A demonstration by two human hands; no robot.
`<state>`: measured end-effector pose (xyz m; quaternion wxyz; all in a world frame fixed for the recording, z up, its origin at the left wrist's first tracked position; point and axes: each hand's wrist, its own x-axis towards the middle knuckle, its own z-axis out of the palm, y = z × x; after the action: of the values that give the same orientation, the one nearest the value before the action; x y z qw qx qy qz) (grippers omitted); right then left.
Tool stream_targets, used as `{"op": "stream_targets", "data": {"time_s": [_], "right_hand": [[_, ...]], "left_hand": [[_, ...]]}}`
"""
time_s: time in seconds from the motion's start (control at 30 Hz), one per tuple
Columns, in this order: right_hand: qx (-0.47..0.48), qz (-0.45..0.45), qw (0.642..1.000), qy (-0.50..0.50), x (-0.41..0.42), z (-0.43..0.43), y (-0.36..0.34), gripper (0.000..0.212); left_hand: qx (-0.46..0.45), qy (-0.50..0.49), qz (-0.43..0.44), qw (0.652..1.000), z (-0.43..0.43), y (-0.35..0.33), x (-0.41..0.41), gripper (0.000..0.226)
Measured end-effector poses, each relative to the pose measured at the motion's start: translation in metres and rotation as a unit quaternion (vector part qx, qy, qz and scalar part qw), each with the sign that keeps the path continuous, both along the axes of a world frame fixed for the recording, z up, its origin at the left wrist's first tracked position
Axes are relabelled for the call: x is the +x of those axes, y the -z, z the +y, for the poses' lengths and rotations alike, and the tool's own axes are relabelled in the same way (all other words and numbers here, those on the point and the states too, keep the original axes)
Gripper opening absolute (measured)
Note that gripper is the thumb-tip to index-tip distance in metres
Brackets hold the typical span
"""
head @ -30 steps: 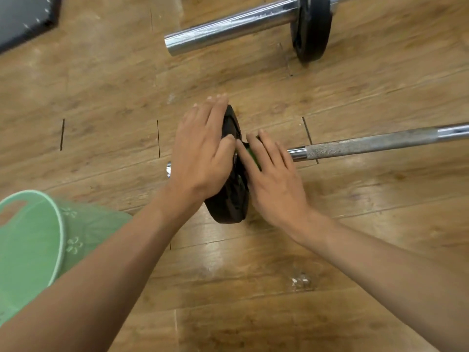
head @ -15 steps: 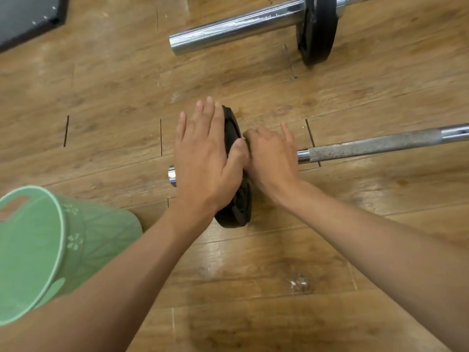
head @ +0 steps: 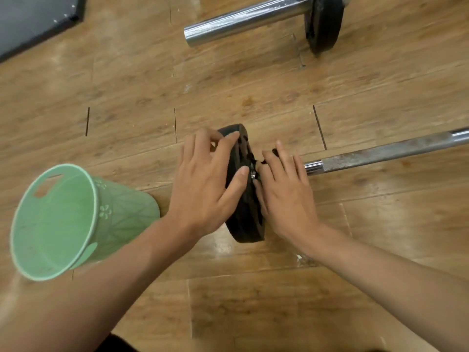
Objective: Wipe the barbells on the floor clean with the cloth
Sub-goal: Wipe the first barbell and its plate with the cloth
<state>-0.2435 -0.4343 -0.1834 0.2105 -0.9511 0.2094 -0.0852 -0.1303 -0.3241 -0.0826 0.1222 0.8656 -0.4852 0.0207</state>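
Black iron, by the look of it: the plate [head: 247, 219] stands on edge on the wooden floor [head: 253, 288], clamped between both hands. The left hand [head: 205, 189] holds it from the outer side, fingers hooked over the top rim and thumb lying on the edge. The right hand [head: 284, 191] lies against the inner face at the hub, fingers fairly straight and pressing. I cannot make out the cloth beneath it; only a dark scrap [head: 274, 151] shows at its fingertips. The bar [head: 380, 154] runs away from the right hand's knuckles, dull and rough-looking beyond a short bright collar.

The plate is probably heavy and rigid, and being round it may roll or swing the bar when rubbed, so the rim hold by the left hand is the sensible brace. The cut-outs in its face could snag soft cloth and pinch fingers. The bar's worn stretch likely drags, so wrapping the cloth around it should suit.

A second barbell [head: 248, 19] lies well beyond both hands; a green bin [head: 63, 224] lies tipped beside the left wrist.
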Motion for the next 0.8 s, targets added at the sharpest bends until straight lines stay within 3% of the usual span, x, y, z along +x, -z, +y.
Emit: {"op": "stream_targets", "data": {"time_s": [0.1, 0.23, 0.37, 0.47, 0.57, 0.67, 0.8], "right_hand": [[-0.019, -0.002, 1.000, -0.015, -0.010, -0.004, 0.007, 0.037], [0.027, 0.021, 0.998, 0.054, 0.004, -0.006, -0.004, 0.059], [-0.024, 0.012, 0.999, -0.026, -0.053, 0.019, 0.002, 0.057], [0.009, 0.037, 0.999, -0.035, -0.054, 0.013, 0.000, 0.057], [0.084, 0.129, 0.988, 0.032, -0.021, 0.008, -0.008, 0.046], [0.018, 0.045, 0.999, -0.008, -0.053, 0.024, 0.001, 0.037], [-0.089, -0.051, 0.989, -0.104, -0.095, 0.021, 0.013, 0.040]], "left_hand": [[0.085, 0.012, 0.009, 0.996, -0.007, -0.002, 0.011, 0.072], [0.138, 0.016, 0.095, 0.986, -0.005, 0.009, -0.017, 0.089], [0.182, 0.057, 0.017, 0.982, 0.025, 0.002, -0.051, 0.090], [0.149, 0.051, -0.018, 0.987, 0.033, 0.001, -0.060, 0.086], [0.144, 0.004, 0.033, 0.989, 0.023, 0.006, -0.061, 0.087], [0.153, 0.046, 0.041, 0.986, 0.029, 0.011, -0.073, 0.090], [0.143, 0.088, -0.002, 0.986, 0.045, 0.013, -0.090, 0.088]]}}
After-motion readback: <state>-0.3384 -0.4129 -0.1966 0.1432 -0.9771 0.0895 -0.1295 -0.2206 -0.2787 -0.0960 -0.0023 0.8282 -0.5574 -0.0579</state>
